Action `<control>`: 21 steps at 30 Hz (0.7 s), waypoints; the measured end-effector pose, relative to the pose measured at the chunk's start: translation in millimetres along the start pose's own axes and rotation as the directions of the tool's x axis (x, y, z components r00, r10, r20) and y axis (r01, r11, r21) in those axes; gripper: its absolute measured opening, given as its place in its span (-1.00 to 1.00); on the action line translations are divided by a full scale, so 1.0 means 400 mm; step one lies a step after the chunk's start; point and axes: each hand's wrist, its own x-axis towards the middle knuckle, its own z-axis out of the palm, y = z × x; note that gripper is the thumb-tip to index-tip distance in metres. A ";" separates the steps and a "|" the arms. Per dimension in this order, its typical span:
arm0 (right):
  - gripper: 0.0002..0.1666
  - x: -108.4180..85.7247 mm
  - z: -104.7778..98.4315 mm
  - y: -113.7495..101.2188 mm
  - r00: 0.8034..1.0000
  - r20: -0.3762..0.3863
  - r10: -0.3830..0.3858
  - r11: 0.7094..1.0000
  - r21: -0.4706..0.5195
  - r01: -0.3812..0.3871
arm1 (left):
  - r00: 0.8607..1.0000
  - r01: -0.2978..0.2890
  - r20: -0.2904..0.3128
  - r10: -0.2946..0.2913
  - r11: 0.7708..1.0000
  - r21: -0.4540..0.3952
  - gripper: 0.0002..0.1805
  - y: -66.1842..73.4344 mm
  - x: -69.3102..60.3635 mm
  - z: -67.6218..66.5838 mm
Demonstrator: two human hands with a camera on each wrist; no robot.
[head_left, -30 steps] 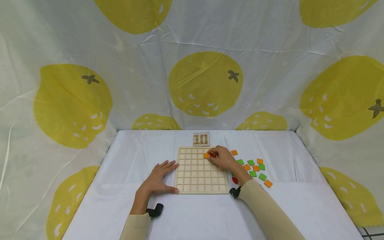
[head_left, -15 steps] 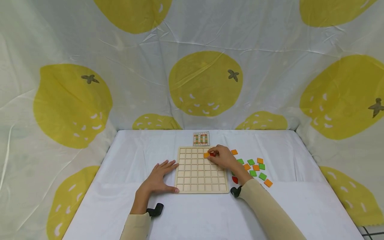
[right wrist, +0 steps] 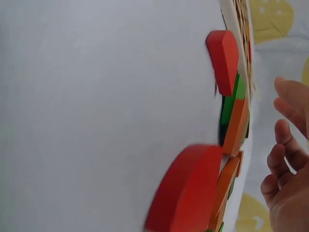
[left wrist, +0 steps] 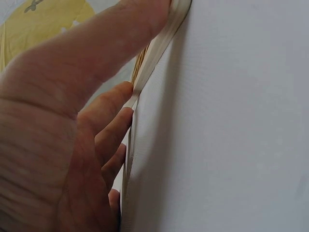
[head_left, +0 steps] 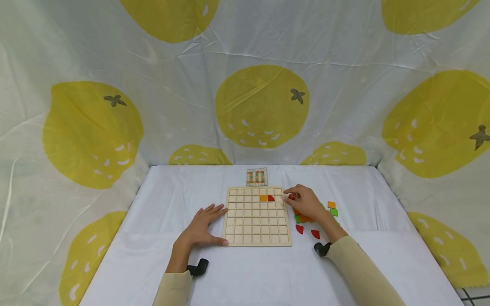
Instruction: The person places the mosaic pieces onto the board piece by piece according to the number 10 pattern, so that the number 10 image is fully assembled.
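Note:
A wooden grid board [head_left: 245, 221] lies on the white-covered table. An orange square tile [head_left: 263, 198] and a red quarter-round tile [head_left: 271, 198] sit side by side in cells of its second row. My left hand [head_left: 200, 227] rests at the board's left edge, fingers spread and thumb touching the near corner; the left wrist view shows its fingertips against the rim. My right hand [head_left: 305, 203] is raised beside the board's right edge, above loose tiles. In the right wrist view its fingers [right wrist: 285, 130] are loosely bent and hold nothing. It partly hides a red piece beneath it.
A small pattern card [head_left: 257, 177] lies beyond the board. Right of the board are two red quarter-round tiles, one nearer the board [head_left: 300, 229] and one nearer the wrist [head_left: 315, 234]. Loose green tiles [head_left: 334, 212] and orange tiles [head_left: 331, 205] lie around the right hand.
My right hand has let go of the red tile at the board and moved right, over the loose tiles. The left hand has stayed in place.

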 end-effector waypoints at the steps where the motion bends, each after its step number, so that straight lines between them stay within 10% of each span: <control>1: -0.65 -0.009 -0.005 0.005 1.000 -0.004 0.002 1.000 -0.010 -0.002 | 1.000 0.000 0.000 0.000 1.000 0.000 0.22 -0.001 0.000 0.001; 21: -0.60 -0.031 -0.036 0.055 0.998 -0.039 0.043 0.999 -0.025 -0.044 | 1.000 -0.004 0.004 0.005 1.000 -0.019 0.22 0.006 0.000 -0.004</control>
